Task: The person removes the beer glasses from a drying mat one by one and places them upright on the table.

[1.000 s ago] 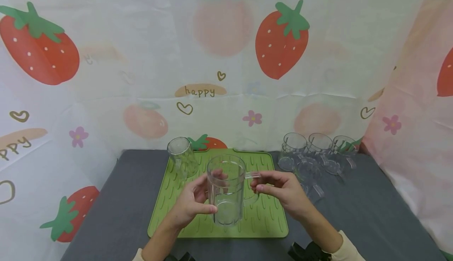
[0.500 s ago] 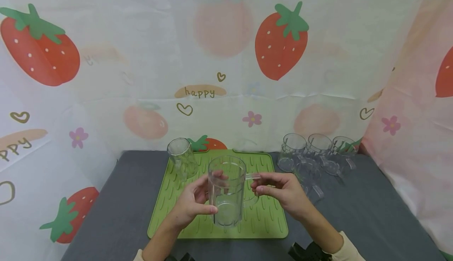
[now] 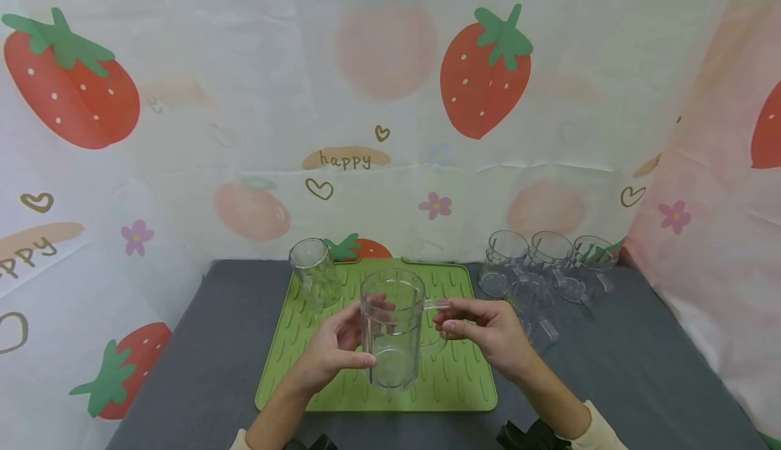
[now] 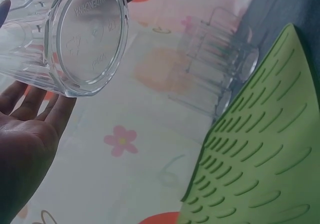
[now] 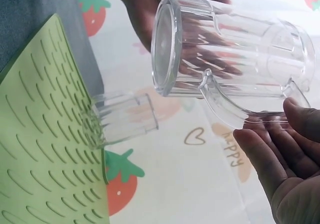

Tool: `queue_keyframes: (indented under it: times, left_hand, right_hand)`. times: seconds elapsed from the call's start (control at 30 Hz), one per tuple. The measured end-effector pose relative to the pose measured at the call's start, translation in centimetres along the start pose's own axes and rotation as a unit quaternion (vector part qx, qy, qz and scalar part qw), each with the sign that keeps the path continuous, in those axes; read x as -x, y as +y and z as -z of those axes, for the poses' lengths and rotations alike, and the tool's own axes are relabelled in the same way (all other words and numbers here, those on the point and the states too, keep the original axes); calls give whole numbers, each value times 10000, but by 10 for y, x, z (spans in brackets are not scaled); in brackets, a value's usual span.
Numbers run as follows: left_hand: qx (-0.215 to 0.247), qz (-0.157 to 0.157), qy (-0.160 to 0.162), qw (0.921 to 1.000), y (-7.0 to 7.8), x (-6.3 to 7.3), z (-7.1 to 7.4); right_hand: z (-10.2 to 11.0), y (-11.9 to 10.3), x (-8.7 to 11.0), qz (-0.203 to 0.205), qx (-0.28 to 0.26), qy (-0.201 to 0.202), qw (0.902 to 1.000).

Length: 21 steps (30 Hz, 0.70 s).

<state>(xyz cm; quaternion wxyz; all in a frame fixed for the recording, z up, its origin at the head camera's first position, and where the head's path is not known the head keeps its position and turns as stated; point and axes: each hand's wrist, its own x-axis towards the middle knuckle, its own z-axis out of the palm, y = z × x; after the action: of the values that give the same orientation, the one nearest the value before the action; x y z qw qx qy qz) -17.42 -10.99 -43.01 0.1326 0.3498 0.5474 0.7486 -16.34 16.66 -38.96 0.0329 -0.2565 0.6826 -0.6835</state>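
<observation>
A clear mug (image 3: 393, 341) is held upright above the green mat (image 3: 329, 396), its handle pointing right. My left hand (image 3: 332, 348) grips the mug's body from the left, with the thumb in front and the fingers behind. On the other side my right hand (image 3: 488, 331) pinches the top of the handle between thumb and fingers. From below, the left wrist view shows the mug's round base (image 4: 92, 37) with raised lettering. The right wrist view shows the handle (image 5: 225, 107) at my right fingertips, and the mat lies apart from the mug.
Another clear mug (image 3: 315, 277) stands on the mat's back left corner. Several more clear mugs (image 3: 552, 250) are grouped on the dark tablecloth (image 3: 616, 369) at the back right. A strawberry-printed curtain (image 3: 390, 219) hangs behind the table.
Almost nothing differs. Both hands keep their hold on the mug at about the same height, and the view has shifted only slightly.
</observation>
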Motion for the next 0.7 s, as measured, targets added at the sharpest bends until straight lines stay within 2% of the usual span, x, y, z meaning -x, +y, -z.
queue_keyframes:
  times: [0.33,0.53,0.7]
  left_hand:
    - [-116,364,75,9992,3,-6,-5]
    - [-295,232,32,9993,0,-6,-2]
    - [-298,184,158,9993,0,0,4]
  right_hand:
    - [6,-2,3,132,106,123,9998]
    - [9,-5,4,284,149,159,9994]
    - [14,-8,5,455,241,360,9980]
